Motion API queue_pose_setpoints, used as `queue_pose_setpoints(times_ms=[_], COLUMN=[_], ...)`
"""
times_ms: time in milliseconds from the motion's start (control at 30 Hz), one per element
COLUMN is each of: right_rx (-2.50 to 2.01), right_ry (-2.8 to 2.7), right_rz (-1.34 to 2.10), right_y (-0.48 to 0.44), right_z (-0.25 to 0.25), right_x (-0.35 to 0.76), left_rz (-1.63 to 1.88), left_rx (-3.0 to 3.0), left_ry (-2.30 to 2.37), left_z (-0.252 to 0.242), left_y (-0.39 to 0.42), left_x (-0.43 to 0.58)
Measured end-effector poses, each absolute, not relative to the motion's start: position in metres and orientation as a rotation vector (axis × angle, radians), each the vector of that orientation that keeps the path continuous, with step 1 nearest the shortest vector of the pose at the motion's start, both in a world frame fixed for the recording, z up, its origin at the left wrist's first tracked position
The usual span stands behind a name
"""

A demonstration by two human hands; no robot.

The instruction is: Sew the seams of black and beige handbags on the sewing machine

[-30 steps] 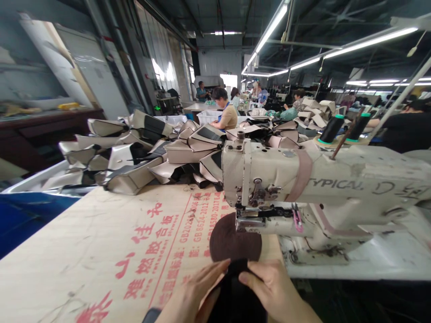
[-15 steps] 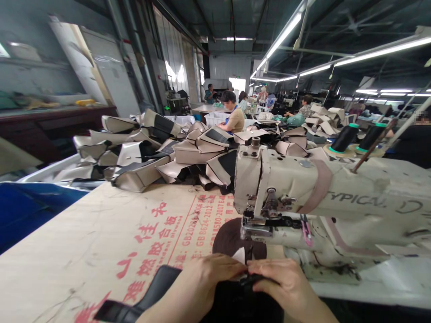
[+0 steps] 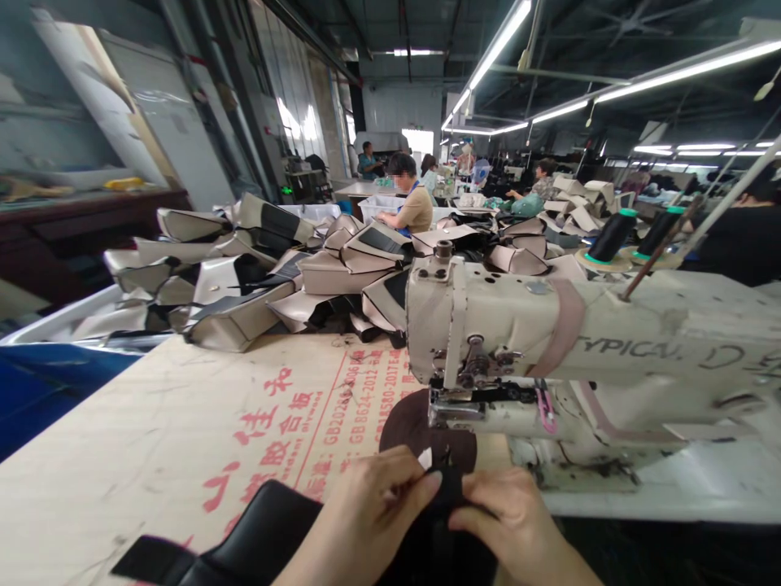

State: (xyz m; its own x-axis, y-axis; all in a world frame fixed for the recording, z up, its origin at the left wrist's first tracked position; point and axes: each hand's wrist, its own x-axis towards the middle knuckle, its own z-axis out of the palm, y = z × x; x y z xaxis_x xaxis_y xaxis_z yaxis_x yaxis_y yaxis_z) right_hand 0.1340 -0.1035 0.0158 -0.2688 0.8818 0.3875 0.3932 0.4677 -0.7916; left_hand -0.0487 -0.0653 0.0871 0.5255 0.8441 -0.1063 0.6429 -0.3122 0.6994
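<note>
Left fingers (image 3: 399, 465) and right fingers (image 3: 488, 487) both pinch the black piece (image 3: 442, 544) by its far edge, bulk just nearside of them; reads light, pliable, maybe slick, not fragile, so grip that edge from both sides.

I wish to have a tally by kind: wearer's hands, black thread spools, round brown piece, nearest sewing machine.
Left hand and right hand, on black material: 2
Black thread spools: 2
Round brown piece: 1
Nearest sewing machine: 1
Total: 6
</note>
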Motion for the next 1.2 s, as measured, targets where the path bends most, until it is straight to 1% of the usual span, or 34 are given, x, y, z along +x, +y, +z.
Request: queue_pose_setpoints(times_ms=[100,200,300,400,567,667,800,1033,1200], right_rx=[-1.09,-1.057,-1.063,-1.18,-1.117,-1.095,-1.08,-1.124,-1.132], right_ry=[-1.862,-1.912,-1.858,-1.737,-1.889,-1.871,-1.819,-1.798,-1.865], right_rz=[0.661,0.715,0.732,0.649,0.476,0.411,0.459,0.536,0.625], right_y=[-0.104,-0.103,-0.102,-0.103,-0.104,-0.103,-0.103,-0.099,-0.091], right_z=[0.019,0.023,0.027,0.029,0.027,0.023,0.021,0.026,0.033], right_x=[0.134,0.139,0.145,0.148,0.147,0.146,0.146,0.142,0.141], left_rz=[0.297,0.187,0.182,0.192,0.238,0.407,0.569,0.591,0.444], left_rx=[1.954,1.845,1.762,1.721,1.727,1.832,2.069,2.66,2.836], left_ry=[1.184,1.116,1.107,1.119,1.117,1.154,1.162,1.0,1.009], left_z=[0.075,0.071,0.072,0.074,0.076,0.077,0.076,0.054,0.048], left_y=[-0.057,-0.048,-0.043,-0.041,-0.039,-0.048,-0.072,-0.079,-0.073], left_x=[-0.043,-0.04,-0.035,-0.03,-0.026,-0.03,-0.042,-0.055,-0.06])
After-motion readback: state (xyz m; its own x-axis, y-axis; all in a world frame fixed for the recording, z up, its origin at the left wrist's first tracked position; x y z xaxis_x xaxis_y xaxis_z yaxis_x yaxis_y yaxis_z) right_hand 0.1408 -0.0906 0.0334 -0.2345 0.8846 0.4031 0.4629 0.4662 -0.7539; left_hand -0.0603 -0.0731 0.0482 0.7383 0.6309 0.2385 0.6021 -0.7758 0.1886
